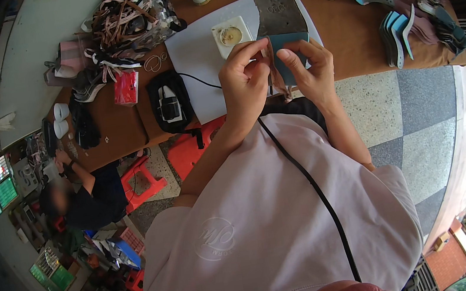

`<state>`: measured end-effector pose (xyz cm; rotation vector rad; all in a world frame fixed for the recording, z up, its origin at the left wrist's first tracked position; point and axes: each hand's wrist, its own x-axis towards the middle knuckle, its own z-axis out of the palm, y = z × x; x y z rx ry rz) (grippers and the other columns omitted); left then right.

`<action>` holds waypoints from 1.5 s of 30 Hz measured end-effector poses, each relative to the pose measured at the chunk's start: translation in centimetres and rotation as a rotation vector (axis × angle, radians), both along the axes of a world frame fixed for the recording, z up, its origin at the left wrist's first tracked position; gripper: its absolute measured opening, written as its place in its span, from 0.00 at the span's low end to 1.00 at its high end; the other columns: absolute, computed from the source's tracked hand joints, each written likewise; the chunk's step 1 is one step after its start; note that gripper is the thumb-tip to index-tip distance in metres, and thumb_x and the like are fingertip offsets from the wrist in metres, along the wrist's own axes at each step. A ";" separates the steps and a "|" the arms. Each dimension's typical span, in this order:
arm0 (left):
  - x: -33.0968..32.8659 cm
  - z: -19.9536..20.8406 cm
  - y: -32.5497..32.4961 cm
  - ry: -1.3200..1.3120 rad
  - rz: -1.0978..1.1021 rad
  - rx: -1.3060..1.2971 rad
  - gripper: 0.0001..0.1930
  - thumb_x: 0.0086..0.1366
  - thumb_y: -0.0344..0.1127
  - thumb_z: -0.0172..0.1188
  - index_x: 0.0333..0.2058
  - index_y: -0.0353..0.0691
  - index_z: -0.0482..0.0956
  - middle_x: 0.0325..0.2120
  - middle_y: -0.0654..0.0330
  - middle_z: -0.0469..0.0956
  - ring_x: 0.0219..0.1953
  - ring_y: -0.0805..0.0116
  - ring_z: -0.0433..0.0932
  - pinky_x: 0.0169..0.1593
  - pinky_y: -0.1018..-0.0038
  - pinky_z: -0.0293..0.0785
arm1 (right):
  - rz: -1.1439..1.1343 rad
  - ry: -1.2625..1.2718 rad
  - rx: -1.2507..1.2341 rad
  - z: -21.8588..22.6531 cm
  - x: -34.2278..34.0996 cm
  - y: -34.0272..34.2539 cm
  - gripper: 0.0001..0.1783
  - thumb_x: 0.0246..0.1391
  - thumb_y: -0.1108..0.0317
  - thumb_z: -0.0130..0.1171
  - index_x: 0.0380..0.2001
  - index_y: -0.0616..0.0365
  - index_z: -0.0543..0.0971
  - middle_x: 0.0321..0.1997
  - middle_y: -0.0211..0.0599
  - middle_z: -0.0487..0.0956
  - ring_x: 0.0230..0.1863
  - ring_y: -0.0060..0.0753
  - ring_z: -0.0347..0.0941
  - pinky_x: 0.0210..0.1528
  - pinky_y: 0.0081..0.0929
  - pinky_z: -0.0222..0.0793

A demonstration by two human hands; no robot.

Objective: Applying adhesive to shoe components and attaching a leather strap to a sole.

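"Where is the blue piece [283, 68] kept?"

"At the near edge of the tabletop [351, 51], in front of the body. It is gripped by the right hand [312, 67], with the thumb laid across its face. The left hand [245, 81] is curled narrow at the piece's left edge (whether anything is pinched there cannot be told)."

"How is the far side bounded?"

"By a dark grey board [272, 3], which is seen running from just beyond the blue piece toward the far edge."

"And on the left?"

"A white sheet [190, 56] is spread there, its near corner brought close to the near edge. A square white dish [231, 35] is set on it, near the left hand, so little room is left on that side. A black pouch [171, 102] is placed beside the sheet, by the near edge."

"Is more room given on the right?"

"Yes. A broad stretch of brown cover is seen between the right hand and a stack of blue-topped insoles [395, 39], which is laid just in from the near edge, toward the right corner."
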<state>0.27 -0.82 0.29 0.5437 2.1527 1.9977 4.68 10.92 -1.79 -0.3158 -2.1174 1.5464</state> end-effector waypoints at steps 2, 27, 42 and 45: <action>0.0 0.2 -0.2 -0.046 -0.023 0.036 0.14 0.48 0.17 0.47 0.36 0.30 0.72 0.34 0.59 0.69 0.32 0.74 0.71 0.34 0.83 0.70 | 0.028 0.058 -0.010 0.1 0.1 0.0 0.11 0.39 0.64 0.60 0.20 0.61 0.76 0.17 0.39 0.71 0.19 0.29 0.66 0.22 0.21 0.59; 1.3 -0.6 0.3 -0.131 -0.053 0.177 0.16 0.48 0.17 0.47 0.39 0.27 0.68 0.35 0.58 0.66 0.29 0.78 0.69 0.32 0.84 0.68 | 0.049 0.082 0.027 -0.3 1.3 -0.7 0.03 0.41 0.75 0.55 0.22 0.64 0.73 0.23 0.40 0.71 0.24 0.32 0.68 0.27 0.22 0.61; 0.7 -1.6 -0.2 0.223 0.175 0.069 0.18 0.46 0.14 0.44 0.39 0.31 0.69 0.34 0.56 0.68 0.25 0.74 0.68 0.28 0.82 0.66 | 0.079 -0.013 -0.219 -1.5 -0.3 -2.2 0.03 0.46 0.75 0.51 0.24 0.64 0.73 0.22 0.29 0.70 0.25 0.17 0.63 0.27 0.14 0.58; 1.1 -1.5 0.2 0.335 0.184 0.062 0.18 0.46 0.14 0.45 0.38 0.31 0.70 0.34 0.53 0.69 0.26 0.67 0.70 0.29 0.78 0.67 | 0.106 0.011 -0.229 -1.7 0.1 -2.1 0.05 0.48 0.74 0.50 0.24 0.64 0.73 0.22 0.27 0.70 0.24 0.15 0.62 0.25 0.13 0.58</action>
